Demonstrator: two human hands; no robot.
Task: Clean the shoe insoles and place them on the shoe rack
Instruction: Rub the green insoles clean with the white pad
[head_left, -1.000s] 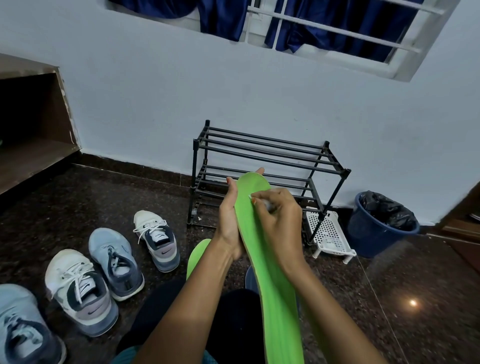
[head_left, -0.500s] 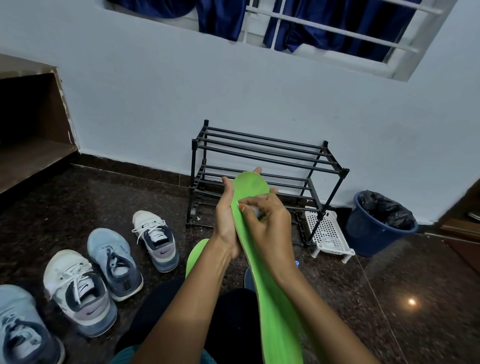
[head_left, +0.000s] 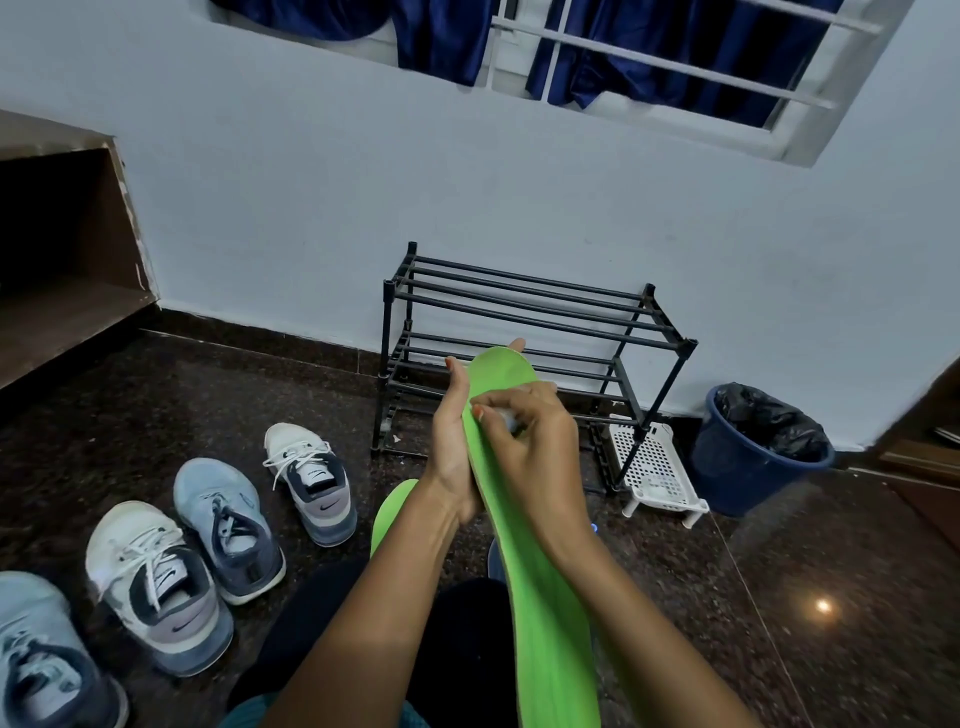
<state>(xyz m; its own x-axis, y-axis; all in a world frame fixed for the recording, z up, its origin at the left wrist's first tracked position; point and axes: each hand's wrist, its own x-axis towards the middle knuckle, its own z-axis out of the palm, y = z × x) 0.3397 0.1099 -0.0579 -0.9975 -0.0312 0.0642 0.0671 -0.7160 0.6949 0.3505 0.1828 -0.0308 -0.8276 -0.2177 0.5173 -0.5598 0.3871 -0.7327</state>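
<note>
The left hand is holding the green insole upright in front of the person. Its thumb is lying along the left edge and its fingers are going behind, with one fingertip showing past the rounded toe edge. The heel end is running down past both wrists, out of the bottom of the picture.

The right hand is pressing on the front face of the insole, just below the toe. Its fingers are curled and are pinching a small pale object, and I cannot tell what this object is.

Under the left wrist a second green insole is lying on the dark floor, with only its rounded end showing beside the person's dark-clothed leg.

Beyond both hands the black shoe rack is standing against the wall, and its bars are carrying nothing. In the picture the toe edge of the held insole is crossing the lower bars; how far it is from them I cannot tell.

To the right of the right hand a white perforated stand is sitting beside the rack leg, and a blue bin with a black bag is standing further right. Bare floor is lying between the right forearm and these two.

To the left of the left hand four shoes are lying in a row: a white shoe nearest, then a blue shoe, another white shoe and a second blue shoe at the picture's edge.
</note>
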